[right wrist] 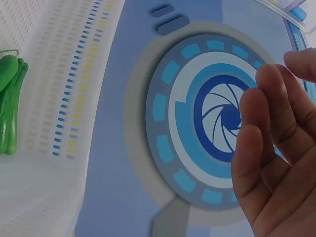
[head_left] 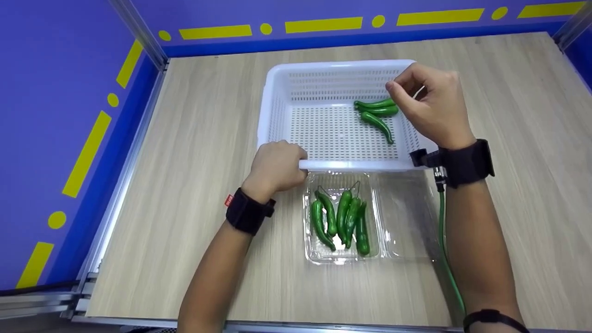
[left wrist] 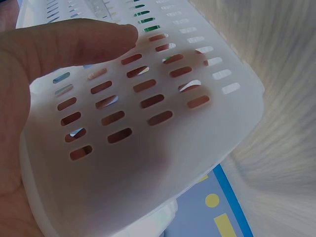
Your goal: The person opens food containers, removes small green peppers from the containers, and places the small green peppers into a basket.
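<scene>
My left hand (head_left: 278, 165) grips the near left corner of a white slotted plastic basket (head_left: 351, 165). In the left wrist view the thumb (left wrist: 94, 44) lies against the basket's slotted wall (left wrist: 148, 128). Three green chili peppers (head_left: 377, 122) rest inside the basket, toward its right side. Over the basket's right rim hovers my right hand (head_left: 437, 104), its fingers loosely bent with nothing between them. Just in front of the basket, an open clear plastic clamshell box (head_left: 319, 256) holds several more green chili peppers (head_left: 346, 217) side by side.
The clamshell's clear lid (head_left: 409, 231) lies unfolded to the right, near my right forearm. A green cable (head_left: 442, 231) runs along that forearm from the wrist strap. Blue panels with yellow marks (head_left: 323, 25) border the wood-look table (head_left: 203, 138) at the back and left.
</scene>
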Tool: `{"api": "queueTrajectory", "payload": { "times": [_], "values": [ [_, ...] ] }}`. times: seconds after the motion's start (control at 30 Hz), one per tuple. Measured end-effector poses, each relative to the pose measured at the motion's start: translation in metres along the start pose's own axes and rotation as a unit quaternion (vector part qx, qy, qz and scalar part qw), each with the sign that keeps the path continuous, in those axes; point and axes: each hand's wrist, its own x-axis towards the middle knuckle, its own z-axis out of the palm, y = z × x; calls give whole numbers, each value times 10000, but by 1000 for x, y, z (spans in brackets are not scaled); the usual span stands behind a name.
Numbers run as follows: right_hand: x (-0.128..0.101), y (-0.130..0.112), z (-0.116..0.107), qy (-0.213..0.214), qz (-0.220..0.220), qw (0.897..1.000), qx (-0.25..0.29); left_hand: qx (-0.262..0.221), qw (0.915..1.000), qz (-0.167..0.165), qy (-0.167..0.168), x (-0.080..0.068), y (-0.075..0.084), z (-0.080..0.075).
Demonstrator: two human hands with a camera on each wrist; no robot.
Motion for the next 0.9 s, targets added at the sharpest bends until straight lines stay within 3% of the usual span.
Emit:
{"api": "queueTrajectory", "payload": {
  "times": [0.9],
  "values": [
    [-4, 10, 4, -287, 8, 9996, -54, 26, 10000, 22, 27, -1, 0, 1]
  ]
}}
